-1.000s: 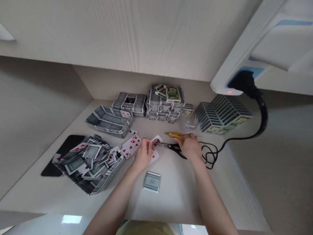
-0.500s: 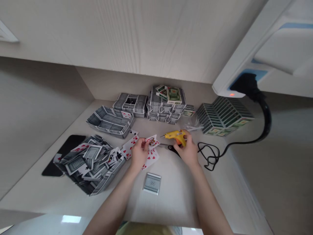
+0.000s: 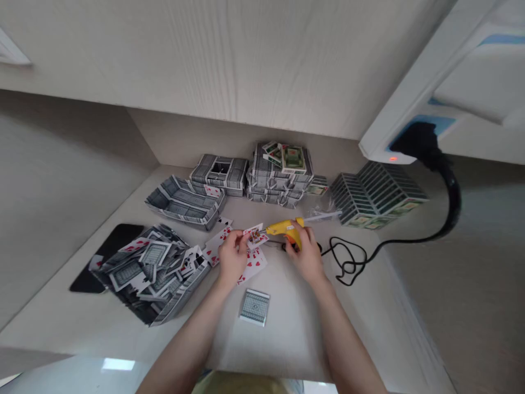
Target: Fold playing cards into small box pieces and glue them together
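Note:
My right hand [image 3: 304, 257] grips a yellow glue gun [image 3: 283, 229], its nozzle pointing left at a face card [image 3: 256, 235]. My left hand [image 3: 232, 256] pinches that card just above the desk. Red heart cards [image 3: 255, 264] lie spread under and beside the left hand. A small face-down deck [image 3: 255, 306] rests on the desk in front of both hands. Black scissors [image 3: 283, 247] lie mostly hidden under the right hand.
A card-made tray heaped with loose cards [image 3: 152, 269] sits at left beside a black phone [image 3: 107, 251]. Card-built boxes [image 3: 185, 201] and a stack [image 3: 279, 176] stand at the back, packed decks [image 3: 374, 197] at right. A black cord [image 3: 348, 260] runs to a plug [image 3: 414, 139].
My right hand lifted the glue gun off the desk and swung it left until its nozzle reached the card. My left hand shifted slightly left with the card.

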### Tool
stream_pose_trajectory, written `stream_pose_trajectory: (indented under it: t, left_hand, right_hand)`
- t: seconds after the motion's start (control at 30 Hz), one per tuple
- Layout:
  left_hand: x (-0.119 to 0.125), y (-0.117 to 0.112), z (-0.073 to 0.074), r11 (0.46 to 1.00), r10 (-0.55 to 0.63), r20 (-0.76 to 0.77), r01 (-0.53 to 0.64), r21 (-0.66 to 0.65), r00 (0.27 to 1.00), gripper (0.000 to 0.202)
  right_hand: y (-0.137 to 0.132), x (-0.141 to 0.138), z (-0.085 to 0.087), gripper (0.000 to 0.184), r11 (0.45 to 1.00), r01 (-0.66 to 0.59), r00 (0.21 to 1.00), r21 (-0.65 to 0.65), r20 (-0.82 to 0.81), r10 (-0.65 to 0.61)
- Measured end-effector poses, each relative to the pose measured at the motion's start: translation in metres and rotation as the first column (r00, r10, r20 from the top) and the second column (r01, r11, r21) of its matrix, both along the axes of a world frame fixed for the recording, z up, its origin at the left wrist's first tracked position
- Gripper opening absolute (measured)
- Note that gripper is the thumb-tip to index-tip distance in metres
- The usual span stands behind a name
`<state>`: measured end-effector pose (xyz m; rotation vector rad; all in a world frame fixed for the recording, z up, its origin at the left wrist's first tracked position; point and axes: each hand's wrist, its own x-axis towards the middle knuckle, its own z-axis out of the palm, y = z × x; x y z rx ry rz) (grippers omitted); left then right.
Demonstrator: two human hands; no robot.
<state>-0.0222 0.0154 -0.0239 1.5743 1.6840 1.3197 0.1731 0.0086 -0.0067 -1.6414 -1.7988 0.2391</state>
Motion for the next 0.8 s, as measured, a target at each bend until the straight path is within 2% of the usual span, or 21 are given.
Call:
stream_pose_trajectory:
  t: [0.4, 0.67, 0.8]
  left_hand:
    - [0.000, 0.000, 0.002, 0.999, 0.019, 0.033, -0.020, 0.030, 0.999, 0.014]
    - [-0.001, 0.000, 0.000, 0.999, 0.021, 0.052, -0.024, 0.043, 0.998, 0.013]
    - [0.000, 0.001, -0.001, 0.999, 0.010, 0.068, -0.012, 0.037, 0.998, 0.013]
  right_hand:
    - [-0.001, 0.003, 0.003, 0.049, 0.997, -0.080, 0.996, 0.012, -0.028, 0.081]
    - [0.000, 0.007, 0.003, 0.047, 0.998, -0.065, 0.998, 0.013, -0.009, 0.065]
    - [0.003, 0.013, 0.000, 0.049, 0.999, 0.031, 0.998, -0.036, 0.065, -0.029]
